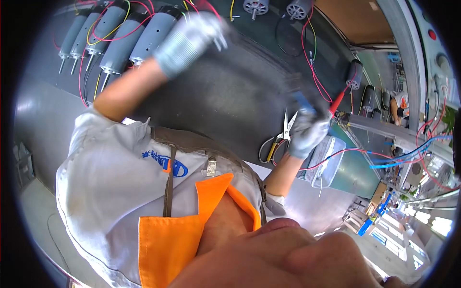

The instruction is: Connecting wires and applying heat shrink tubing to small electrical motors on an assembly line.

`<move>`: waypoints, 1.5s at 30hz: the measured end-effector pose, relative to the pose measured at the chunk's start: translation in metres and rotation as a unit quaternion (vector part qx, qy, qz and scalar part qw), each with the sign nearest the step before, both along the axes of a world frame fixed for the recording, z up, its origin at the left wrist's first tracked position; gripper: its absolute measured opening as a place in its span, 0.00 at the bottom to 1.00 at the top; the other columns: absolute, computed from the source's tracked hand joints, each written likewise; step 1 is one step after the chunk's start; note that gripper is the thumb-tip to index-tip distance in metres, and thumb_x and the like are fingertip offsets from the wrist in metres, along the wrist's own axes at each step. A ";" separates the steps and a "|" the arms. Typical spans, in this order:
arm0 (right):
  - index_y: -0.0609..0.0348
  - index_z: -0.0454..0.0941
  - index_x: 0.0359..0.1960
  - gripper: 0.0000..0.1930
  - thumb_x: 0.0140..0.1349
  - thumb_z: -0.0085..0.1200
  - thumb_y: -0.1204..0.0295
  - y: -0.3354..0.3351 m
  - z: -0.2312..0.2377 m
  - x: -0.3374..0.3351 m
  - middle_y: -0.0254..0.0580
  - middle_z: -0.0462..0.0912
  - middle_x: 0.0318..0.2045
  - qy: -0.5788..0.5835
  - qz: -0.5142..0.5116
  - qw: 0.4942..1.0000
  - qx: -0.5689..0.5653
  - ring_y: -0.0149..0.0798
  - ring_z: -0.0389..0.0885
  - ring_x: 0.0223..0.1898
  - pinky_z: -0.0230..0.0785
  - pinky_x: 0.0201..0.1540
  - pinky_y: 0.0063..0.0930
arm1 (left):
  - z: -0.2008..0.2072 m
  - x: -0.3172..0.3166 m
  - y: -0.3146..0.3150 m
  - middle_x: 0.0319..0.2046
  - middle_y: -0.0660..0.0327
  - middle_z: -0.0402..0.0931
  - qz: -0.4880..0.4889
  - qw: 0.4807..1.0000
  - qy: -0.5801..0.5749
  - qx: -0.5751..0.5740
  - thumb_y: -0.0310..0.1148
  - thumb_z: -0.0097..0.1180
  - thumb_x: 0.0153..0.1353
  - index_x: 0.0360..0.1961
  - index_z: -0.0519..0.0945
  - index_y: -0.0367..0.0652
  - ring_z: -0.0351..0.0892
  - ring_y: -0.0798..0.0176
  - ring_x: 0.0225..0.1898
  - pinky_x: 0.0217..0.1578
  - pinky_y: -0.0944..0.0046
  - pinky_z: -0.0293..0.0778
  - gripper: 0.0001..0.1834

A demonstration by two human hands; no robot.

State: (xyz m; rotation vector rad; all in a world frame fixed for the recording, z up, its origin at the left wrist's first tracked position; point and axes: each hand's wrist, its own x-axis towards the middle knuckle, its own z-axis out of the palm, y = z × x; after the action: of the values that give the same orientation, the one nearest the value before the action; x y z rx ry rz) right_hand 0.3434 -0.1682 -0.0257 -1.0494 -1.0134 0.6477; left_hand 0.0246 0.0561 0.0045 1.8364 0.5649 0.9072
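**Working apart over a dark bench (206, 96)**

Beside open scissors (285, 134), the right hand (307, 134) is curling by a blurred blue object (303, 102). Farther off, the left hand (198, 34) is hovering beside grey motors (124, 50); I cannot tell whether either is gripping.

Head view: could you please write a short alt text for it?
A gloved left hand, blurred, is near wired gray motors on a dark workbench; the gloved right hand is beside scissors. What either hand holds is unclear.
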 end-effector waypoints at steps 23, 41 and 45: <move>0.51 0.51 0.75 0.45 0.56 0.60 0.85 0.243 -0.001 0.095 0.45 0.83 0.36 -0.069 0.047 0.923 -0.375 0.37 0.84 0.28 0.75 0.23 0.29 | -0.021 0.196 -0.012 0.37 0.47 0.83 -0.205 0.825 0.400 0.342 0.37 0.53 0.60 0.26 0.87 0.44 0.82 0.48 0.41 0.40 0.47 0.75 0.14; 0.51 0.68 0.67 0.32 0.56 0.54 0.72 0.033 -0.001 -0.113 0.53 0.76 0.56 -0.650 -0.155 0.731 -0.140 0.58 0.71 0.62 0.59 0.63 0.63 | -0.078 0.026 -0.067 0.54 0.44 0.74 0.127 0.941 0.141 0.280 0.40 0.54 0.67 0.60 0.72 0.39 0.75 0.40 0.54 0.54 0.49 0.73 0.24; 0.51 0.83 0.42 0.13 0.56 0.58 0.65 0.095 0.025 -0.073 0.49 0.82 0.25 -0.716 -0.101 0.659 -0.207 0.50 0.83 0.32 0.75 0.47 0.49 | -0.039 -0.010 -0.056 0.42 0.46 0.80 0.056 0.957 0.271 -0.084 0.63 0.46 0.69 0.60 0.73 0.41 0.83 0.48 0.38 0.39 0.55 0.79 0.35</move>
State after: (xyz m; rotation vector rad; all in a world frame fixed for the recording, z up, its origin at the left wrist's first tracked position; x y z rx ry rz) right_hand 0.2706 -0.0733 -0.0008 -2.1365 -2.0864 -0.3690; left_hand 0.0143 0.0006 -0.0340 1.9082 1.0608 0.3963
